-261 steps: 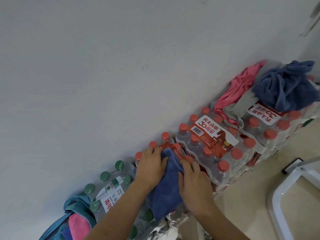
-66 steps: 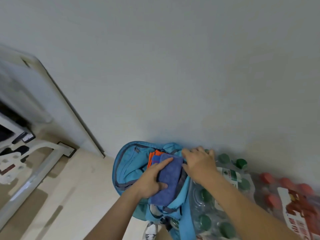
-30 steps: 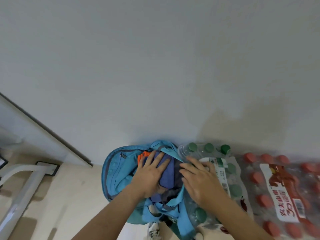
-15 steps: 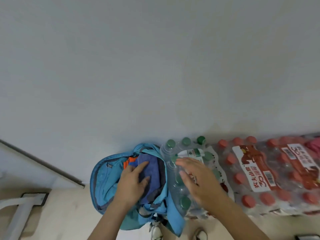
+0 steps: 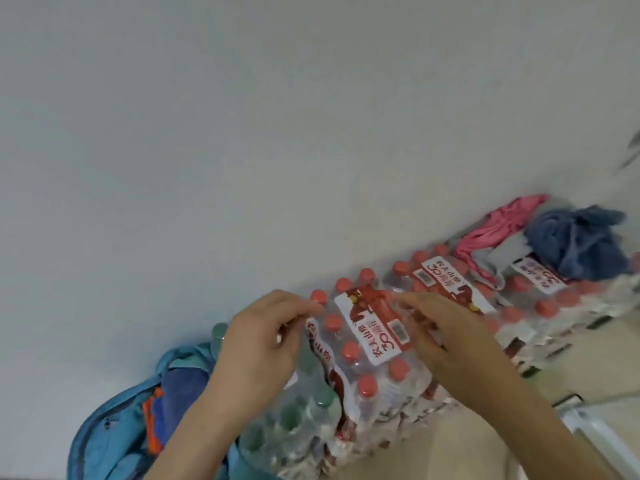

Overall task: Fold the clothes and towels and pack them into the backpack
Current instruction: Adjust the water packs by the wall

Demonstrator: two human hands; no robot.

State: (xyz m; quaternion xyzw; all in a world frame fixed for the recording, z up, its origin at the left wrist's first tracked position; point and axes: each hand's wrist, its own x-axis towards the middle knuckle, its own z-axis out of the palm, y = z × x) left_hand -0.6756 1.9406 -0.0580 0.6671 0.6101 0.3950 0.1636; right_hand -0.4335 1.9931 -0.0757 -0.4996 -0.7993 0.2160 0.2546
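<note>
The light-blue backpack [image 5: 104, 431] stands open at the lower left, with the folded dark-blue towel [image 5: 181, 386] and an orange cloth [image 5: 149, 415] inside it. My left hand [image 5: 263, 344] hovers over the bottle packs, fingers loosely curled, holding nothing. My right hand [image 5: 440, 327] is above the red-capped pack with relaxed fingers, also empty. At the far right, on top of the packs, lie a pink garment [image 5: 491, 230], a grey cloth [image 5: 502, 258] and a crumpled blue towel [image 5: 581, 240].
Shrink-wrapped packs of red-capped bottles [image 5: 374, 344] run along the white wall [image 5: 277, 133]; a green-capped pack [image 5: 294, 420] sits beside the backpack. Beige floor [image 5: 467, 441] lies below, with a white frame [image 5: 595, 434] at the lower right.
My left hand has let go of the blue towel, which stays in the backpack. Both hands have moved right over the bottle packs, and my view has swung right toward the unfolded clothes.
</note>
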